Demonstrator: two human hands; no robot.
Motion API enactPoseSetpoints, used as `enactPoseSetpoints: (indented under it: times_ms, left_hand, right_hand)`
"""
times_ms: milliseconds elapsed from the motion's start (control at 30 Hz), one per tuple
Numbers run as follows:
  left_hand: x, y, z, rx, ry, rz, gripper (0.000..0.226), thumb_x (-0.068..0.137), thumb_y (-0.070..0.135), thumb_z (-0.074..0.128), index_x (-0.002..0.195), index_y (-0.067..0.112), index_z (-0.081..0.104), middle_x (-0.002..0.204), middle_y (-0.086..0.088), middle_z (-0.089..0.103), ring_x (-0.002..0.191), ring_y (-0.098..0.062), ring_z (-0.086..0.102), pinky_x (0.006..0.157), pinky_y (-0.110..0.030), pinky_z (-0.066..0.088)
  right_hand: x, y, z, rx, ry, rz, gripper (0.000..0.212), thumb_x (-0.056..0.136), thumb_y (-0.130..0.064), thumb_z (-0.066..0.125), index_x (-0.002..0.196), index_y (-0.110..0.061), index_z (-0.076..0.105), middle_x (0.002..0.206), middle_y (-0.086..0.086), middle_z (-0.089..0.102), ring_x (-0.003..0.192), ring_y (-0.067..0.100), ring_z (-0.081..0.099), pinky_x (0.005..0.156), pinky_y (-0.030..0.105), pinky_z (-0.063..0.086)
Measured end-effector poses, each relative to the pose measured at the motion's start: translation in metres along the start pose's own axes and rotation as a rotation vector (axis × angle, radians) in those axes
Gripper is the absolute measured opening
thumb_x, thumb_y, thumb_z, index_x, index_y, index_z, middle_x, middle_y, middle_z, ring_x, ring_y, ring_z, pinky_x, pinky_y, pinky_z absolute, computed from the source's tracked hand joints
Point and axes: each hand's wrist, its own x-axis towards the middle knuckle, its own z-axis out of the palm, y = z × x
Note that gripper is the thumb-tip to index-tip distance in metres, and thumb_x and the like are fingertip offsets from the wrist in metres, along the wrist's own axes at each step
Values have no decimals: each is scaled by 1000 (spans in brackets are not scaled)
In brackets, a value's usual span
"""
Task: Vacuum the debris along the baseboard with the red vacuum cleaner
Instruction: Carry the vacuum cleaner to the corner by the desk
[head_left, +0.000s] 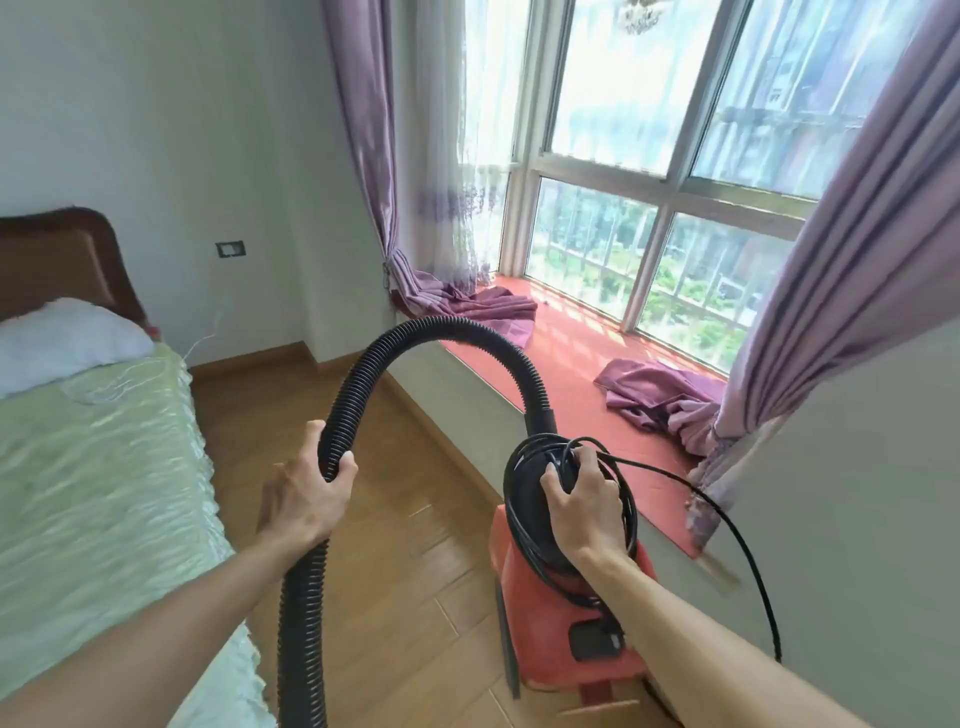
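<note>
The red vacuum cleaner (550, 639) hangs above the wooden floor at the lower centre. Its black top carries a coiled black cord (519, 514), and one strand loops out to the right. My right hand (582, 499) grips the black handle on top of the vacuum. A ribbed black hose (441, 335) arches up from the vacuum's top and comes down on the left. My left hand (306, 499) is closed around that hose, which runs on below it out of view. The baseboard (457, 441) runs under the window seat; no debris is discernible on it.
A bed (93, 467) with a pale green cover and white pillow fills the left. A red window seat (571, 384) with purple curtain ends lies ahead right. Purple curtains (831, 291) hang at both sides of the window. Wooden floor (405, 571) stretches between bed and wall.
</note>
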Motion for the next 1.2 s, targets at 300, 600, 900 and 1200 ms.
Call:
enactPoseSetpoints:
  times_ms: [300,600,900,1200]
  left_hand:
    - [10,-75,-159,-24,182,-111,50,97,39,51,143,23,36,99,-9,68,78,-29,57,66,-31,41]
    - [-10,-152,-310,46,340,-176,41,97,36,52,133,21,40,99,-8,64,91,-38,60,71,-35,39]
    - [-42,-218,-410,24,533,-337,41,96,36,52,135,26,40,92,-3,61,76,-25,51,66,-33,39]
    - [-81,-284,-494,100,749,-508,43,97,36,53,135,29,36,87,-1,64,65,-23,63,53,-29,46]
  right_hand:
    - [-44,-165,49,76,-63,-130,25,96,-34,55,110,-14,53,93,9,66,85,33,62,74,40,51]
    - [-111,-308,91,153,-225,-215,27,96,-35,56,102,-9,53,100,17,65,86,34,59,70,34,40]
    - [-172,-426,145,236,-412,-356,28,96,-36,56,109,-12,52,103,14,64,92,35,61,75,40,51]
    - [-227,-525,218,344,-646,-548,26,97,-31,56,114,-12,51,85,0,52,78,25,50,67,33,39]
